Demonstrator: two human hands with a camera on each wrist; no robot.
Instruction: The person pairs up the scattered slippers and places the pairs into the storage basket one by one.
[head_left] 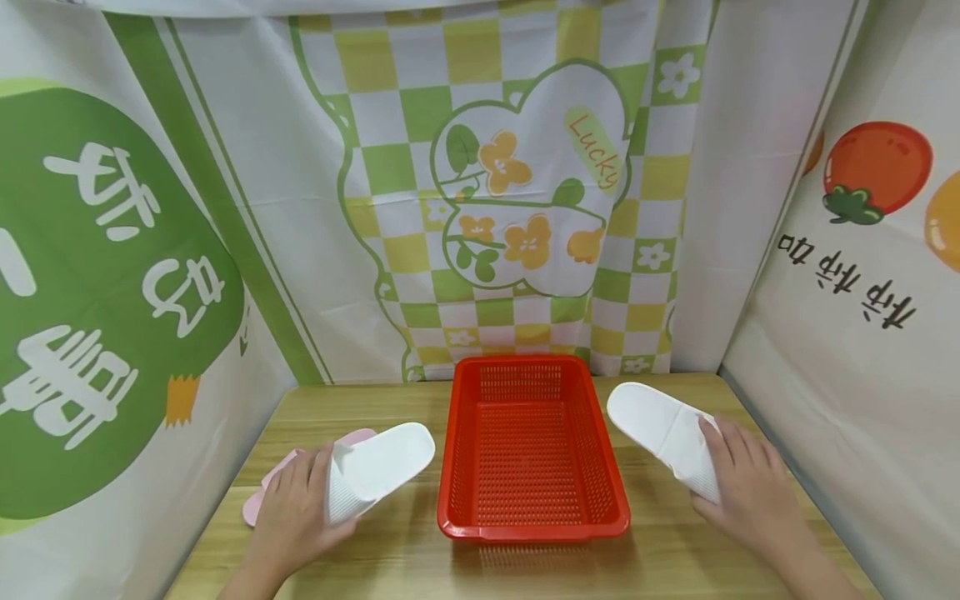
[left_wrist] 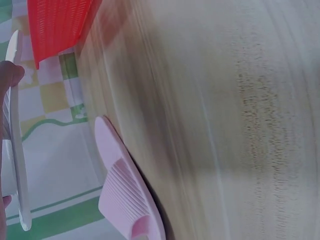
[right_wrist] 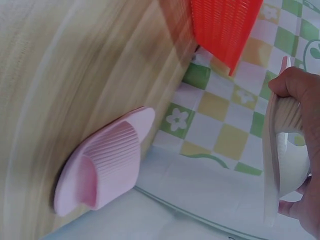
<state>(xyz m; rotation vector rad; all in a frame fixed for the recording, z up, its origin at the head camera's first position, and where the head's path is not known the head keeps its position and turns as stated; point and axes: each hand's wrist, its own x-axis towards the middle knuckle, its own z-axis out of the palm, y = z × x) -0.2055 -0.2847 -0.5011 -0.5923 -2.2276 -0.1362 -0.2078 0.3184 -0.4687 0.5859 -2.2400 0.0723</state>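
left hand (head_left: 296, 504) and right hand (head_left: 750, 492) aloft, each in curled grip round a white slipper (head_left: 393, 458), basket (head_left: 534, 531) between

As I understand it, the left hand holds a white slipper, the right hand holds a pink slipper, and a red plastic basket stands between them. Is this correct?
Not quite: the right hand holds a white slipper, not a pink one, as the head view shows. The left hand holds the other white slipper, and the red plastic basket stands between them.
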